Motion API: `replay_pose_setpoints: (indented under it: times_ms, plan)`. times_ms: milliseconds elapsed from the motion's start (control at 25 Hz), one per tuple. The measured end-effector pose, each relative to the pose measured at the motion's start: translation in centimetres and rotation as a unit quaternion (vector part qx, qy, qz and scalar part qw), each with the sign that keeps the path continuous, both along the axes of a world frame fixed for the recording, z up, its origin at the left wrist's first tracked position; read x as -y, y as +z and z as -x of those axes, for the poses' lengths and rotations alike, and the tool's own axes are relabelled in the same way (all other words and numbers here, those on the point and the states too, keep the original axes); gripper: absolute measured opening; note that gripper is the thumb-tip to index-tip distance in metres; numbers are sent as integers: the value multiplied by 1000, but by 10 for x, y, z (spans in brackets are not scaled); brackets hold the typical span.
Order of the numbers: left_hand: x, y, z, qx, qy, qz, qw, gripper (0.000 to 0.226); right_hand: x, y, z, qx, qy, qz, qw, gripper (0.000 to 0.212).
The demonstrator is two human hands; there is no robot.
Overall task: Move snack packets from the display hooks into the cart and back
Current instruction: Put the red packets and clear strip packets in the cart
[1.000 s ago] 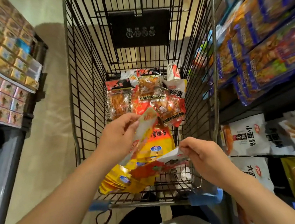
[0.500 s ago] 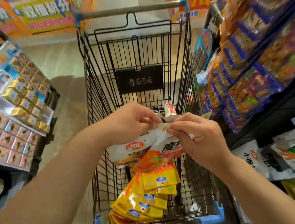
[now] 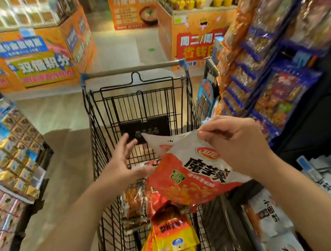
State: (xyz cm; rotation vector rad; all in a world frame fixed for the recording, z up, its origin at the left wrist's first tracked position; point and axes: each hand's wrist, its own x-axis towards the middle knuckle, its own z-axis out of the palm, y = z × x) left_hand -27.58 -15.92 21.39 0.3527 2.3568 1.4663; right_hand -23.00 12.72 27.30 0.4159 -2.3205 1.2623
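Left hand [image 3: 121, 163] has let go of the packet [image 3: 189, 177] and moved off to the left. It is now spread wide, with its fingers straight, over the cart [image 3: 131, 69]. It holds nothing. Its thumb side lies just beside the packet's left edge; contact cannot be told.

Right hand [image 3: 235, 143] now carries the load alone, pinching the packet's top edge between curled fingers and thumb. The packet is white above and red below. It hangs tilted above the cart's right half, with a second white sheet showing behind its upper edge.

Surroundings:
- Cart contents: yellow packs [image 3: 174, 241] at the near end, clear packs [image 3: 133, 204] of orange snacks beyond them. The held packet hides part of this load.
- Black placard [image 3: 146, 128] on the cart's far wall, partly behind the left hand's fingers.
- Hung packs [image 3: 271, 80] on the display to the right, blurred. The cart's right wall stands between them and the packet.
- White bags [image 3: 272, 214] on a lower shelf below the right forearm.
- Boxes [image 3: 13, 151] shelved to the left, well apart from the cart.
- Orange stands [image 3: 41, 66] across the floor [image 3: 62, 122] ahead.
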Motion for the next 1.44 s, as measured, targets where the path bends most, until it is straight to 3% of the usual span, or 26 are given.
replay_pose_setpoints:
  times_ms: [80, 120, 200, 280, 400, 520, 600, 680, 800, 920, 1000, 1080, 1240, 1440]
  plan:
    - [-16, -4, 0, 20, -60, -4, 998, 137, -3, 22, -1, 7, 22, 9, 1000, 35]
    - [-25, -1, 1, 19, -75, -20, 997, 118, -3, 33, -1, 10, 29, 12, 999, 34]
    - [-43, 5, 3, -7, -64, -67, 996, 56, -5, 52, -2, 10, 26, 22, 999, 30]
    - [-55, 9, -1, -3, -22, -139, 990, 39, -7, 68, -2, 5, 2, 32, 999, 27]
    - [-67, 16, -11, 47, 2, -215, 976, 47, -7, 85, -4, -6, -53, 10, 999, 26]
    - [-80, 25, -18, 56, 37, -234, 970, 30, -15, 96, -13, -22, -125, 1, 992, 19]
    - [-88, 32, -21, 68, 46, -241, 967, 23, -29, 95, -29, -63, -197, -24, 978, 54]
    - [-92, 39, -25, 85, 51, -255, 962, 32, -41, 82, -55, -95, -257, 41, 961, 75]
    - [-107, 55, -29, 96, 41, -280, 954, 46, -54, 47, -97, -27, -279, 186, 942, 94]
    - [-136, 67, -33, 119, 33, -284, 951, 50, -62, 19, -132, 127, -211, 267, 932, 111]
    - [-158, 71, -39, 135, 13, -291, 947, 46, -67, 10, -153, 199, -196, 274, 920, 94]
    - [-176, 75, -50, 152, 1, -299, 942, 47, -72, 5, -169, 205, -225, 276, 912, 76]
    - [-221, 82, -78, 161, 10, -292, 943, 48, -89, 0, -204, 114, -362, 182, 907, 68]
    - [-282, 96, -127, 149, -34, -303, 941, 22, -114, -3, -255, 123, -265, 304, 907, 62]
